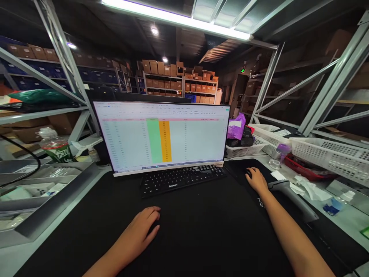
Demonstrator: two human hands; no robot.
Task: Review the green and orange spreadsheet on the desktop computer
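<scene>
My left hand (144, 227) rests on the black desk mat (201, 231), thumb apart from the fingers, holding nothing. In front of it lies a black keyboard (170, 182), partly under the lower edge of a monitor (196, 142). The screen shows a spreadsheet with one green and one orange column. To the right, my right hand (256, 180) is curved over a dark computer mouse (248, 174), which is mostly hidden under the palm and fingers. Just beside that wrist lies a grey handheld barcode scanner (296, 200).
White plastic baskets (331, 154) stand at the right, near a purple-capped bottle (278, 156) and crumpled tissue (313, 187). On the left are a grey divided tray (57, 207) and a green-labelled bottle (56, 146). Shelves of cardboard boxes (165, 82) fill the background.
</scene>
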